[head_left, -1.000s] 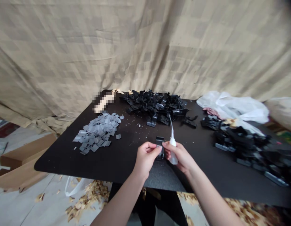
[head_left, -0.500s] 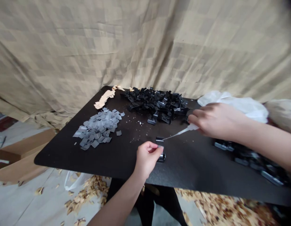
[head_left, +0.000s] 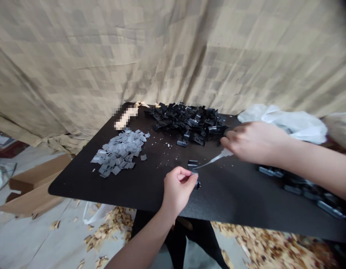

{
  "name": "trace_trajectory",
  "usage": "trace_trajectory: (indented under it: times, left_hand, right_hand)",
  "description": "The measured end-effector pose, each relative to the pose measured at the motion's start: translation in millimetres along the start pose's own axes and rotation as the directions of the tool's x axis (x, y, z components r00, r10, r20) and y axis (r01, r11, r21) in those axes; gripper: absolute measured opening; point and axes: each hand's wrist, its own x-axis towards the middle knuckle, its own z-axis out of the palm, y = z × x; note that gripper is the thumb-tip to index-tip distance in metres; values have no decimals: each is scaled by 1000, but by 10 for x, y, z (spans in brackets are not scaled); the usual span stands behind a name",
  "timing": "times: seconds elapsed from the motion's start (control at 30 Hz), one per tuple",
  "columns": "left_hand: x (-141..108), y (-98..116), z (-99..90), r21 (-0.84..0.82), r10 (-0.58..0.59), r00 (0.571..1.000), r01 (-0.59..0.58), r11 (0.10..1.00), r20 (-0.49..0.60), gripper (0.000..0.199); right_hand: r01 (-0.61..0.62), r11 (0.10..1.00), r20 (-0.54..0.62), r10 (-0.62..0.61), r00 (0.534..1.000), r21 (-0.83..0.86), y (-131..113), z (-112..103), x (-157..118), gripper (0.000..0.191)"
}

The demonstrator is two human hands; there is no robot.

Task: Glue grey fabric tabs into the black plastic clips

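My left hand (head_left: 180, 186) is closed in a pinch over the front part of the table. A small thin grey piece (head_left: 194, 173) shows at its fingertips, mostly hidden by them. Just beyond and under these fingers lies a shiny black clip (head_left: 192, 164), partly covered. My right hand (head_left: 240, 141) is wrapped around a glue bottle, whose body is hidden in the fist. Its long thin whitish nozzle (head_left: 214, 159) slants down to the left, the tip close to the left fingertips and the clip. Whether the tip touches either, I cannot tell.
On the dark table (head_left: 111, 190) are a heap of grey squares (head_left: 119, 151), a pile of black clips (head_left: 189, 121), beige strips (head_left: 126, 117) and more clips (head_left: 307, 188) under my right forearm. A white plastic bag (head_left: 284, 121) lies back right. Cardboard (head_left: 38, 179) stands on the floor.
The view has shifted slightly, moving the table a little to the right. The nozzle tip is nearer my left fingertips. Both hands keep their grips.
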Motion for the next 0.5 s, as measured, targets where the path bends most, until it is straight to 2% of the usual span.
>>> trace_trajectory:
  times: [0.13,0.37,0.5]
  left_hand:
    - [-7,9,12,20,4,1000,-4,1000,0,17]
    - [-29,11,35,23,8,1000,-8,1000,-5,17]
    - [-35,-3,51,0,2,1000,-2,1000,-4,18]
  right_hand:
    - [-14,999,1,14,1000,35,16,-1,-9,15]
    - [8,997,82,-2,997,-72,3,-85,-21,13]
    - [-2,1000,27,2,1000,-12,1,-34,-33,16]
